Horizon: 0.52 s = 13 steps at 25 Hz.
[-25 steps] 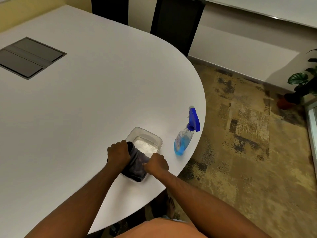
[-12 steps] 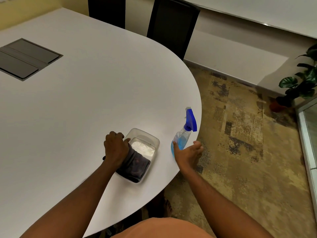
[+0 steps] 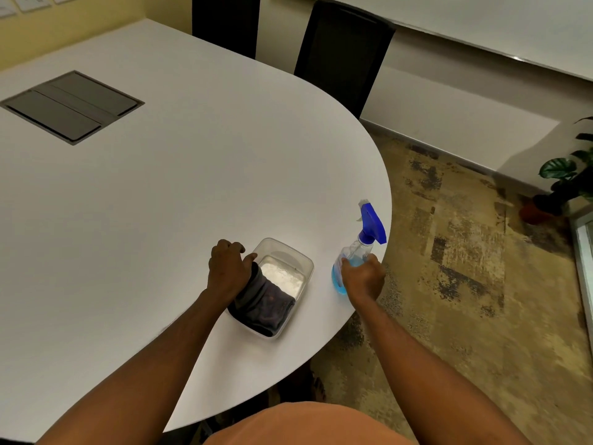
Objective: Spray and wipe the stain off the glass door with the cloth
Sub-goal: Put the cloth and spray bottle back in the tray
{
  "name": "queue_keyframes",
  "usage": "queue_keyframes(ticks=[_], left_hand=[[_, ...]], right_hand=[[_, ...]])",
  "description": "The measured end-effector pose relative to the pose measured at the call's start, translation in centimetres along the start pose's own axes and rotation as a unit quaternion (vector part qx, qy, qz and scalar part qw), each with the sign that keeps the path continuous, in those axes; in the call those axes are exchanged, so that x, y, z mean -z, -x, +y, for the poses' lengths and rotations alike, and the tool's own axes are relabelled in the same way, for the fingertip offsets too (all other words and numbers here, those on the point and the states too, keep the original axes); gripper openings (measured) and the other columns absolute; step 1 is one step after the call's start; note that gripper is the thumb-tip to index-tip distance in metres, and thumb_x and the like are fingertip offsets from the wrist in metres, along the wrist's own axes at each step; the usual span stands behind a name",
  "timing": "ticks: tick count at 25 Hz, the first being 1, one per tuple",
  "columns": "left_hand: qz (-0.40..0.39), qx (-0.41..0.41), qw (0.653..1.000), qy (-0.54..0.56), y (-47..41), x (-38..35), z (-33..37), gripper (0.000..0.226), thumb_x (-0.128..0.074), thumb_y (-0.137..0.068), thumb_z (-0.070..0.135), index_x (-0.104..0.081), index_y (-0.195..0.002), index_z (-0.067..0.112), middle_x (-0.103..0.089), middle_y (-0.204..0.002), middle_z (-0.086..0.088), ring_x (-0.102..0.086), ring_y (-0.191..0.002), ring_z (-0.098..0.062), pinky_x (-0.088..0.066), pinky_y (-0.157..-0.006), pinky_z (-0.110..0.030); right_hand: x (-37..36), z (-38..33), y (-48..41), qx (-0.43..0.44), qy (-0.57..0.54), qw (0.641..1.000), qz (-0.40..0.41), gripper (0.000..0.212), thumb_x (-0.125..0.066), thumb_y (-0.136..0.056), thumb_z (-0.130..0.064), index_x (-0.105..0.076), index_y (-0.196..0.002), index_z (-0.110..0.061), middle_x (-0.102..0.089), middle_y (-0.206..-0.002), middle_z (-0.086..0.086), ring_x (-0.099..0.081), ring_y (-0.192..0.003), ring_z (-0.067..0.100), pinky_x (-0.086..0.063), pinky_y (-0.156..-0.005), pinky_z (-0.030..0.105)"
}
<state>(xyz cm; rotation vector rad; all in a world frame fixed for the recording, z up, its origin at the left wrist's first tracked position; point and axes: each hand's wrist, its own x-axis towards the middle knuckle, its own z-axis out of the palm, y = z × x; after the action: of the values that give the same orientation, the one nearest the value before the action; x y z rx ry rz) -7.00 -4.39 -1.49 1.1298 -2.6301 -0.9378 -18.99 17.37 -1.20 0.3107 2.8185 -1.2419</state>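
Note:
A dark cloth (image 3: 266,303) lies folded in the near half of a clear plastic tub (image 3: 296,258) on the white table (image 3: 160,203). My left hand (image 3: 226,268) grips the cloth's far left end at the tub's rim. A spray bottle (image 3: 362,248) with blue liquid and a blue trigger head stands upright near the table's right edge. My right hand (image 3: 364,277) is wrapped around the bottle's lower body. A strip of glass door frame (image 3: 584,252) shows at the far right edge.
White powder or paper fills the tub's far half. A grey cable hatch (image 3: 72,106) is set into the table at the left. Two black chairs (image 3: 343,49) stand behind the table. A potted plant (image 3: 558,184) sits on the patterned carpet by the wall.
My right hand left the cloth, moved right and closed around the spray bottle. My left hand stayed on the cloth at the tub.

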Motion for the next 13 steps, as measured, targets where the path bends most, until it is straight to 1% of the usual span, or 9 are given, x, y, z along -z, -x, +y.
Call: queue_keyframes(ticks=[3, 6, 9, 13], left_hand=[[-0.007, -0.005, 1.000, 0.002, 0.0, 0.0, 0.0, 0.038, -0.063, -0.090, 0.032, -0.062, -0.112, 0.002, -0.053, -0.124, -0.020, -0.046, -0.121, -0.035, -0.041, -0.098, -0.044], [-0.012, -0.010, 1.000, 0.012, 0.1, -0.1, 0.2, 0.038, -0.062, -0.090, 0.032, -0.063, -0.113, 0.002, -0.053, -0.124, -0.020, -0.046, -0.122, -0.035, -0.041, -0.098, -0.044], [-0.015, -0.013, 1.000, 0.020, 0.0, 0.0, 0.4, 0.038, -0.059, -0.092, 0.033, -0.062, -0.114, 0.002, -0.053, -0.125, -0.020, -0.046, -0.122, -0.035, -0.040, -0.099, -0.044], [-0.017, -0.018, 0.999, 0.021, -0.2, 0.4, 0.3, 0.038, -0.057, -0.093, 0.034, -0.063, -0.114, 0.002, -0.054, -0.125, -0.021, -0.047, -0.122, -0.036, -0.040, -0.099, -0.044]], right_hand=[[0.5, -0.8, 0.2, 0.016, 0.003, 1.000, -0.011, 0.052, -0.073, -0.081, -0.037, -0.059, -0.120, -0.005, -0.068, -0.115, 0.012, -0.065, -0.102, 0.027, -0.053, -0.086, 0.036], [0.9, -2.0, 0.7, 0.044, -0.011, 0.999, -0.019, 0.051, -0.076, -0.079, -0.034, -0.059, -0.118, -0.006, -0.068, -0.114, 0.010, -0.066, -0.102, 0.024, -0.054, -0.085, 0.034], [1.3, -3.6, 1.4, 0.083, -0.033, 0.995, -0.034, 0.052, -0.077, -0.078, -0.033, -0.059, -0.119, -0.007, -0.068, -0.115, 0.008, -0.066, -0.103, 0.022, -0.052, -0.084, 0.030], [1.7, -6.2, 2.6, 0.136, -0.072, 0.986, -0.061, 0.049, -0.078, -0.077, -0.031, -0.059, -0.116, -0.008, -0.069, -0.110, 0.008, -0.067, -0.100, 0.019, -0.055, -0.084, 0.032]])
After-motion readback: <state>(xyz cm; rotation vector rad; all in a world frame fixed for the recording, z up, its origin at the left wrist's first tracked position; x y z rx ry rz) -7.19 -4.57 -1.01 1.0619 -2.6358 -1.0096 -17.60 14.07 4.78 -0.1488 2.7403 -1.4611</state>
